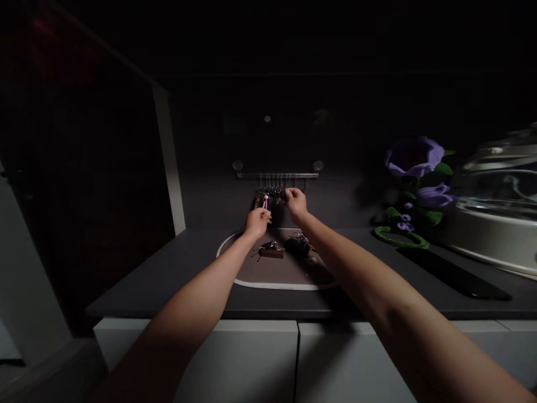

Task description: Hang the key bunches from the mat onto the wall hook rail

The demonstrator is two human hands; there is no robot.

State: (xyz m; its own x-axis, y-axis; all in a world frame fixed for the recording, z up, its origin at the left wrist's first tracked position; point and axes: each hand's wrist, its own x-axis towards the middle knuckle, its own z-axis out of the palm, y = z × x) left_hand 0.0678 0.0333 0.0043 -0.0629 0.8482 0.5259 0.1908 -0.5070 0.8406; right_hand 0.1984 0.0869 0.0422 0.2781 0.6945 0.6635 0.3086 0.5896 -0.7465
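Note:
A clear rail on the dark wall carries several hooks, and a bunch of keys and key rings hangs there. My left hand is closed at the lower end of a pink keychain below the left hooks. Beside the right end of the hanging bunch, my right hand pinches with thumb and forefinger; what lies between them is too dark to make out. Beneath both hands, a brown mat with a pale rim holds a red-brown bar-shaped item with keys and a dark metallic heap.
Purple crocheted flowers with a green ring base stand at the right. Near them are a long black flat object and a large pale domed appliance. White cabinet fronts lie below the dark counter.

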